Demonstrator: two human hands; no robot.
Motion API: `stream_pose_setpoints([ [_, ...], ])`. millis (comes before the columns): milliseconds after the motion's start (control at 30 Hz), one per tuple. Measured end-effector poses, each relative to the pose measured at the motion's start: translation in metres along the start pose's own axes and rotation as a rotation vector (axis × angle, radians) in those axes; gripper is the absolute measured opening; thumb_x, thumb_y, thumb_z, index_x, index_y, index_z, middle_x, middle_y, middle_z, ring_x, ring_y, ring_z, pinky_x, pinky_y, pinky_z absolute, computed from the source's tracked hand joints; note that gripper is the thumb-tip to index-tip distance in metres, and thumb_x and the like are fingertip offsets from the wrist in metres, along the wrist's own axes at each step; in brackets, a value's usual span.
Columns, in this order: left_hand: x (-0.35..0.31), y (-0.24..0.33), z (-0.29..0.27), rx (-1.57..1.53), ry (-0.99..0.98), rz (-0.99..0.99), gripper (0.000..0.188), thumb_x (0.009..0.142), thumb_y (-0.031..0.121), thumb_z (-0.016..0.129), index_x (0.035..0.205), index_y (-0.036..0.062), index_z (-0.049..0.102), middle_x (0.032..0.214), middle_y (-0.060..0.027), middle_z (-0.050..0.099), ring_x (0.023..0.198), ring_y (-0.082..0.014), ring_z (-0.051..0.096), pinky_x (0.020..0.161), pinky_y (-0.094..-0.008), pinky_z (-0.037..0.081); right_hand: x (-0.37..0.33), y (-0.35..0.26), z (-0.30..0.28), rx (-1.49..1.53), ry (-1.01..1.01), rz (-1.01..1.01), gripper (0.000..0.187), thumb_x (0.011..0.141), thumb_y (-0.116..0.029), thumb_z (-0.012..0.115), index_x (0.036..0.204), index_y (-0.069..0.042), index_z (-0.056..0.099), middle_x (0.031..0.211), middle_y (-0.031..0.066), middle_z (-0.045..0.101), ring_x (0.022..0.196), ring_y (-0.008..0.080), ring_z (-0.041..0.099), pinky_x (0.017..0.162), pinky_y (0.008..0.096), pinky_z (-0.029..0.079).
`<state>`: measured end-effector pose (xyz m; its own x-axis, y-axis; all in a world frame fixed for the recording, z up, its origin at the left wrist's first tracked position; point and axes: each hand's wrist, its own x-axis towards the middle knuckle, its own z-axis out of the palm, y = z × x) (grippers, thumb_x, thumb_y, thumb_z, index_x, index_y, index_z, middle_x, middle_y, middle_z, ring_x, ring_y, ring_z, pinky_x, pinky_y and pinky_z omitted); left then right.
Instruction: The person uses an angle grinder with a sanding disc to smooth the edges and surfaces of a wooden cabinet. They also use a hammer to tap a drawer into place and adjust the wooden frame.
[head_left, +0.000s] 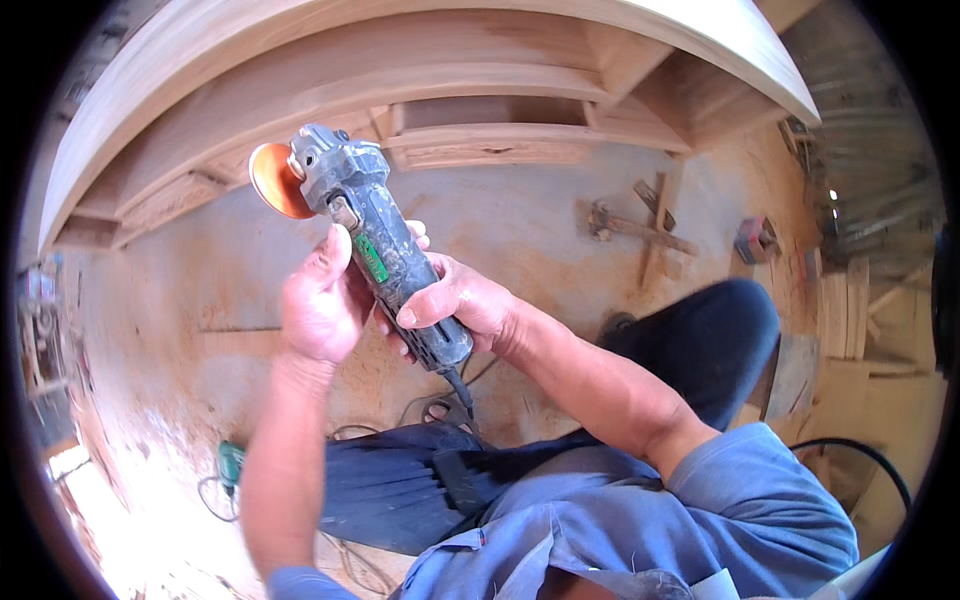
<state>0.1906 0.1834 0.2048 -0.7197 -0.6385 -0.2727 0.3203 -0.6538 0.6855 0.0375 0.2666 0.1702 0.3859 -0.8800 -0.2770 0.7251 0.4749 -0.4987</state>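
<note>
A worn grey angle grinder (385,240) with a green label is held up in front of me. Its orange disc (278,181) points to the far left, and the cord leaves the lower end toward my lap. My right hand (462,300) wraps round the grinder's rear body, with the thumb across the top. Nearer the head, my left hand (328,300) supports the body from the left side; its thumb points up and its other fingers are partly hidden behind the tool.
A large pale wooden furniture piece (500,80) with open compartments spans the far side. On the dusty floor lie a hammer (640,228) and crossed wood strips. A green power tool (231,465) sits at left; boards (845,310) stand at right.
</note>
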Motion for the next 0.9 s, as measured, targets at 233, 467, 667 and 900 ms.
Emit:
stream_pose_setpoints([
  [233, 0.019, -0.099, 0.042, -0.069, 0.356, 0.013, 0.066, 0.102, 0.064, 0.044, 0.11, 0.0006, 0.06, 0.091, -0.0151, 0.07, 0.079, -0.0251, 0.071, 0.073, -0.0374, 0.06, -0.065, -0.005, -0.012, -0.202, 0.327, 0.026, 0.059, 0.068, -0.013, 0.078, 0.12, 0.0, 0.054, 0.092, 0.0134, 0.065, 0.07, 0.0218, 0.067, 0.062, 0.0357, 0.059],
  [467, 0.029, -0.133, 0.043, -0.207, 0.269, -0.107, 0.072, 0.098, 0.072, 0.041, 0.109, 0.0031, 0.061, 0.083, -0.014, 0.069, 0.077, -0.0252, 0.07, 0.076, -0.0393, 0.059, -0.088, 0.01, -0.036, -0.469, 0.496, 0.004, 0.071, 0.064, -0.013, 0.078, 0.127, 0.0, 0.048, 0.092, 0.0128, 0.063, 0.067, 0.0207, 0.066, 0.06, 0.0336, 0.057],
  [667, 0.053, -0.13, 0.045, -0.072, 0.218, -0.139, 0.029, 0.087, 0.024, 0.075, 0.103, 0.0026, 0.064, 0.091, -0.0158, 0.071, 0.08, -0.0235, 0.07, 0.077, -0.0371, 0.059, -0.083, -0.006, -0.032, -0.859, 0.681, -0.002, 0.07, 0.061, -0.019, 0.08, 0.122, 0.004, 0.053, 0.105, 0.0093, 0.06, 0.095, 0.0187, 0.061, 0.087, 0.0324, 0.051],
  [900, 0.093, -0.104, 0.041, -0.066, 0.205, -0.068, 0.027, 0.082, 0.019, 0.077, 0.098, 0.001, 0.066, 0.089, -0.0132, 0.071, 0.074, -0.0213, 0.069, 0.068, -0.0347, 0.058, -0.049, -0.041, -0.048, -0.54, 0.56, -0.037, 0.052, 0.065, -0.013, 0.076, 0.11, 0.003, 0.056, 0.087, 0.0116, 0.063, 0.064, 0.0238, 0.065, 0.058, 0.0355, 0.057],
])
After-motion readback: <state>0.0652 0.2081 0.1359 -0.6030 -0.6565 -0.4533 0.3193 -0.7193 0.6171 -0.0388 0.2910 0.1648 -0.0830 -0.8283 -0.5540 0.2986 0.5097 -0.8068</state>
